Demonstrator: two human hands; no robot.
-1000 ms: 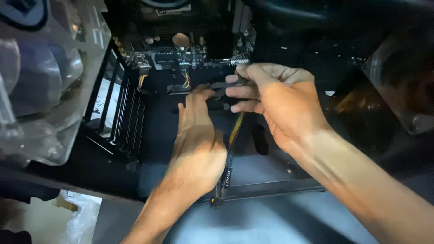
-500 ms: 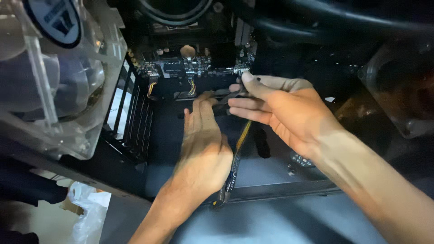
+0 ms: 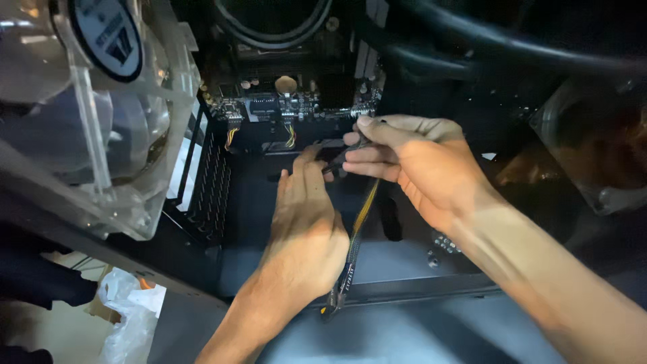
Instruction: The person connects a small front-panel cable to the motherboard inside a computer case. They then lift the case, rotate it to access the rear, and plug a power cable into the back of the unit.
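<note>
Since the earlier frame the view has drifted down and left a bit, so the clear plastic fan (image 3: pixel 101 114) now fills more of the corner left of the motherboard (image 3: pixel 290 101); both hands have barely shifted. Nearest, below the motherboard, the left hand (image 3: pixel 303 229) lies flat, fingers together, fingertips touching a dark connector piece. A flat sleeved cable (image 3: pixel 354 243), black with a yellow stripe, runs up beside it. The right hand (image 3: pixel 418 168), just under the motherboard's lower edge, has its grip pinching the cable's upper end. Further back, ribbed black hoses (image 3: pixel 472 40) curve above.
</note>
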